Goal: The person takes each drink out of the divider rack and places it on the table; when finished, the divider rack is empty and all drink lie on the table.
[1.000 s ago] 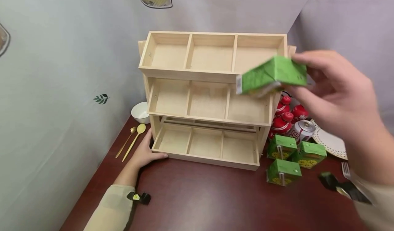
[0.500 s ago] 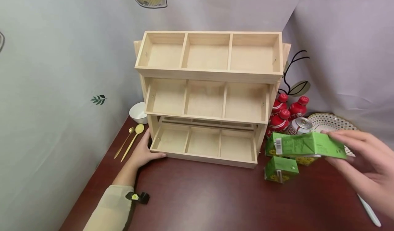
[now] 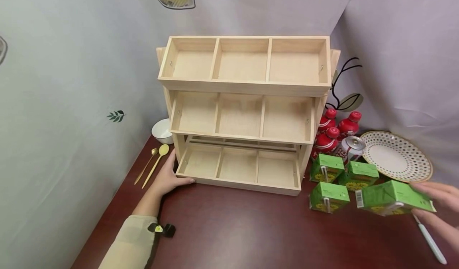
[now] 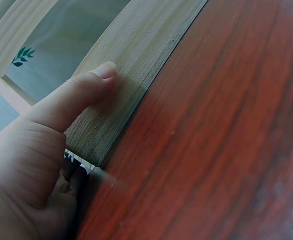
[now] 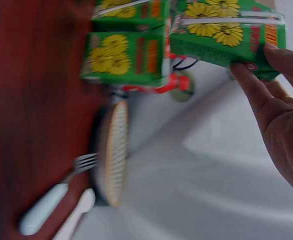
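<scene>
A wooden three-tier rack, each tier split into three compartments, stands on the dark red table. My left hand holds its lower left corner; in the left wrist view the thumb lies along the bottom tier's front board, the fingers partly hidden round the side. At the right, my right hand pinches a green drink carton by one end, tilted on its side above the table. Yellow flowers and a white straw show on this carton in the right wrist view. Three similar green cartons stand upright beside the rack.
Behind the cartons are red-capped bottles, a can and a dotted plate. A fork and a white-handled utensil lie at the right. Two golden spoons and a white bowl are at the left.
My right hand has carried the green carton from in front of the rack's upper right down to the right, beside the standing cartons. My left hand has stayed on the rack's corner.
</scene>
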{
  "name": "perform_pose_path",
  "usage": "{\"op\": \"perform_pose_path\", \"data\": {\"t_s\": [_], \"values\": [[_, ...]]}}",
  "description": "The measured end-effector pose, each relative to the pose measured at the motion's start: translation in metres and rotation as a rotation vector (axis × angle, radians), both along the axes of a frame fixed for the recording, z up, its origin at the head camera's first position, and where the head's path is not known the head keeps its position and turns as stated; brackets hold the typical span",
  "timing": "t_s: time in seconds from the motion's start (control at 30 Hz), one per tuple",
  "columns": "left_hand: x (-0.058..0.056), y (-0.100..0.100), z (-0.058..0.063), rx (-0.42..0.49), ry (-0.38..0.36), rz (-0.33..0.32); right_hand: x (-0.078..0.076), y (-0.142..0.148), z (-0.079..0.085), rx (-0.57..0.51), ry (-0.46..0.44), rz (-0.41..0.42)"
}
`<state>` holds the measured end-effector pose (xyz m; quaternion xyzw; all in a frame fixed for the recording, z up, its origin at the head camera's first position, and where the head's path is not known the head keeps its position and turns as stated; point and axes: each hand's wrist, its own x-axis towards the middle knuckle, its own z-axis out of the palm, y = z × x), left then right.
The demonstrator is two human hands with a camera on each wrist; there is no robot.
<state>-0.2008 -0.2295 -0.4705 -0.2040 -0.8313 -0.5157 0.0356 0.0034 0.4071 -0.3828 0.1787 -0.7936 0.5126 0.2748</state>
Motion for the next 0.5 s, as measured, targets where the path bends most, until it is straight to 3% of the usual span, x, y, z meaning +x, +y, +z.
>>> {"op": "perform_pose_path", "data": {"t_s": [0.07,0.17,0.23,0.33,0.5], "values": [[-0.001,0.001,0.001,-0.001,0.007,-0.003,0.0,0.002,-0.008,-0.023,-0.067,0.017],[0.0,0.002,0.003,-0.006,0.023,-0.003,0.0,0.0,-0.014,0.207,-0.141,-0.088],[0.002,0.003,0.003,-0.011,0.037,-0.003,-0.003,-0.001,-0.017,0.277,-0.165,-0.059],[0.004,0.004,0.002,-0.023,0.051,0.006,-0.006,-0.002,-0.02,0.415,-0.174,-0.076],[0.004,0.003,-0.007,-0.035,0.085,0.034,-0.015,0.003,-0.026,0.537,-0.159,-0.063]]}}
